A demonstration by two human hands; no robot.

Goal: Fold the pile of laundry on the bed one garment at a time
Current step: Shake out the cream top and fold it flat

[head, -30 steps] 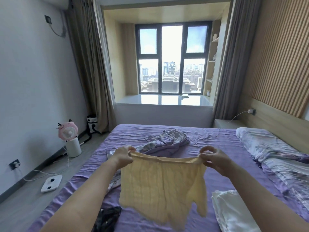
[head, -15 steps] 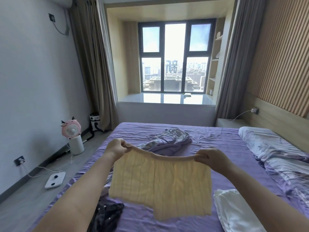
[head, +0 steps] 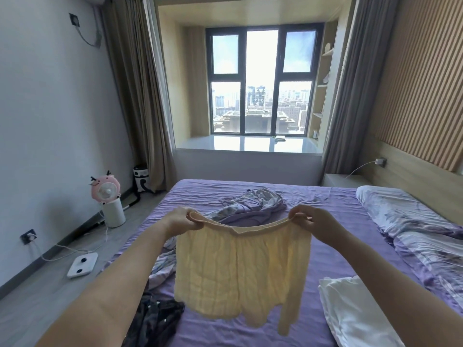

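Both the left hand [head: 179, 220] and right hand [head: 317, 222] pinch the yellow shorts [head: 240, 269] unfolded above the bed [head: 325, 249], beside a white folded garment [head: 350, 311], with a dark garment [head: 152, 319] and floral garment [head: 250, 204] apparently still waiting.

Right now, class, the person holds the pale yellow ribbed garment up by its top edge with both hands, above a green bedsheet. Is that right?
Not quite. The head view shows the bedsheet is purple, not green. The rest stands: the left hand and right hand hold the pale yellow ribbed garment up by its top edge.

Two hands [head: 180, 221] [head: 314, 222], one yellow garment [head: 240, 271], one fan [head: 106, 190]
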